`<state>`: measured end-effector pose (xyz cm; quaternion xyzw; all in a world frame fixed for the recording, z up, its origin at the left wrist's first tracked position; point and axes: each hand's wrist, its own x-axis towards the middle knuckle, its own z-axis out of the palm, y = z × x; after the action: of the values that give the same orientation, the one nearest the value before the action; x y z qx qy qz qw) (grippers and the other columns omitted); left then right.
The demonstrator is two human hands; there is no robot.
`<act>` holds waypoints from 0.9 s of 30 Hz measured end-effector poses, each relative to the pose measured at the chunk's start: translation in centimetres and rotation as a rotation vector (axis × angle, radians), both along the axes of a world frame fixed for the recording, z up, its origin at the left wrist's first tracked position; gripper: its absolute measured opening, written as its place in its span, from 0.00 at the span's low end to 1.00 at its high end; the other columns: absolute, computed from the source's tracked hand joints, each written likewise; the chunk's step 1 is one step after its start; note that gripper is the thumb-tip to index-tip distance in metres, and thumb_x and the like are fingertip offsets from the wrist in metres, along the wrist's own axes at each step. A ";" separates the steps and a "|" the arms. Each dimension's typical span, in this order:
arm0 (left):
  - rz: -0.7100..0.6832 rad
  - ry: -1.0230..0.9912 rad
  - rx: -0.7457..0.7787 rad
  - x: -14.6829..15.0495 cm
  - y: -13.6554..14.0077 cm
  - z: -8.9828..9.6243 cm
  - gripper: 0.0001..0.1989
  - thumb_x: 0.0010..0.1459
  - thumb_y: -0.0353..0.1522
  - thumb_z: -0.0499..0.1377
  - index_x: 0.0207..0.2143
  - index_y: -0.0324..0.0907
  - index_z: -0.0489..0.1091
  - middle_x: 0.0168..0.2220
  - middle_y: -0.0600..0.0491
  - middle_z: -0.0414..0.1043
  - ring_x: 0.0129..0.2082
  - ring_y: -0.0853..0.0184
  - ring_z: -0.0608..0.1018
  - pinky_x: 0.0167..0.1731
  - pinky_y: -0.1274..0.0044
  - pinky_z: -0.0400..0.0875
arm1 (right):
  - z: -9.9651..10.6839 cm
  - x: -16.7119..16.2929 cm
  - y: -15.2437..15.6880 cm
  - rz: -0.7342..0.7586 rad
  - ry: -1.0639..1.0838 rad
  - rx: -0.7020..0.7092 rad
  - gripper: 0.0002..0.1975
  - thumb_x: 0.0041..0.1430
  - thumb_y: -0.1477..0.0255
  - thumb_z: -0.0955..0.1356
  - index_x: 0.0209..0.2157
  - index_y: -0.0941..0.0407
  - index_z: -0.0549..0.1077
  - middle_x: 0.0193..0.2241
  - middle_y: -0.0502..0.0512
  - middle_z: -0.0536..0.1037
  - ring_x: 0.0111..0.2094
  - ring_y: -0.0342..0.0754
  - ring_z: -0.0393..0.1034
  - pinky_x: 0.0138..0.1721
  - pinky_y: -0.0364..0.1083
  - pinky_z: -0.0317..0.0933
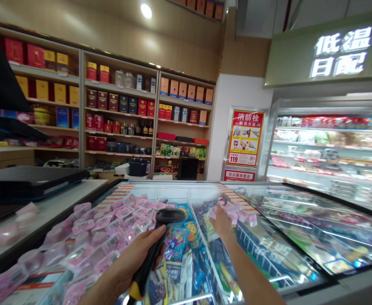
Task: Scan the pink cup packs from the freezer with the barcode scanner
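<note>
You have two hands in view and one scanner (154, 249), which sits near the middle, above the glass of the freezer (173, 192). Your left hand (137, 256) has its grip wrapped firmly around the scanner's handle, thumb along the upper side. The scanner's long axis slants from the yellow part at the near, lower-left end to the black head at the far, upper-right end; that head points away from you and toward the right.

Your right hand (221, 221) reaches forward with bent fingers at one small cluster of pink packs (233, 216); you can't tell here whether its grip has closed on one. Left of the scanner lies one big heap of pink packs (122, 212), overlapping too much to count, and about four more pink pieces (11, 235) rest on the surface (87, 188) at far left, near one flat black box (40, 178).

Ahead of you stand three bays of shelves (82, 110), with six orange boxes (182, 90) topping the right-hand bay, and one red-and-yellow poster (245, 137).
</note>
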<state>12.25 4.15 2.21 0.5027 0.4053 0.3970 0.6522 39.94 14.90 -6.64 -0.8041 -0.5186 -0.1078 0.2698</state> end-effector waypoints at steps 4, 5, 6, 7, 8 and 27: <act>0.007 -0.003 0.005 -0.1 -0.2 0.0 0.17 0.43 0.45 0.56 0.20 0.39 0.62 0.14 0.59 0.63 0.11 0.78 0.63 0.12 0.84 0.57 | -0.2 -0.2 0.4 0.020 0.060 -0.005 0.24 0.48 0.69 0.62 0.49 0.55 0.58 0.44 0.61 0.66 0.47 0.56 0.58 0.41 0.53 0.52; 0.020 -0.008 0.006 -0.2 -0.2 0.0 0.17 0.43 0.45 0.56 0.22 0.39 0.62 0.14 0.59 0.63 0.11 0.78 0.63 0.12 0.84 0.56 | -0.3 -0.2 0.5 0.051 0.067 0.004 0.23 0.47 0.71 0.62 0.48 0.54 0.60 0.43 0.59 0.68 0.46 0.55 0.59 0.41 0.53 0.52; 0.033 -0.012 0.006 -0.3 -0.3 0.0 0.17 0.43 0.45 0.55 0.23 0.39 0.62 0.14 0.59 0.63 0.11 0.78 0.62 0.12 0.85 0.56 | -0.3 -0.2 0.7 0.082 0.073 0.017 0.21 0.47 0.73 0.62 0.46 0.53 0.61 0.41 0.58 0.69 0.45 0.54 0.60 0.41 0.52 0.52; 0.046 -0.014 0.006 -0.3 -0.3 0.0 0.17 0.44 0.45 0.55 0.24 0.39 0.62 0.14 0.59 0.63 0.11 0.78 0.62 0.12 0.85 0.55 | -0.3 -0.3 0.8 0.104 0.080 0.037 0.20 0.46 0.74 0.62 0.45 0.53 0.62 0.39 0.56 0.70 0.43 0.53 0.62 0.41 0.51 0.52; 0.055 -0.017 0.003 -0.4 -0.3 0.0 0.17 0.44 0.44 0.55 0.24 0.39 0.62 0.14 0.59 0.63 0.11 0.78 0.63 0.12 0.85 0.55 | -0.4 -0.4 0.9 0.113 0.085 0.054 0.19 0.46 0.75 0.62 0.43 0.53 0.63 0.37 0.55 0.71 0.42 0.52 0.63 0.41 0.49 0.53; -0.029 0.019 0.021 -1.0 -1.2 0.6 0.17 0.42 0.45 0.56 0.20 0.40 0.60 0.14 0.59 0.64 0.11 0.78 0.63 0.12 0.84 0.56 | -0.5 -5.5 1.7 0.487 0.491 0.488 0.31 0.46 0.76 0.60 0.54 0.62 0.50 0.38 0.58 0.72 0.37 0.48 0.67 0.39 0.46 0.59</act>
<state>11.24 2.96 2.84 0.5192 0.3998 0.3868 0.6488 34.46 16.65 -7.18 -0.5723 -0.5731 0.0343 0.5856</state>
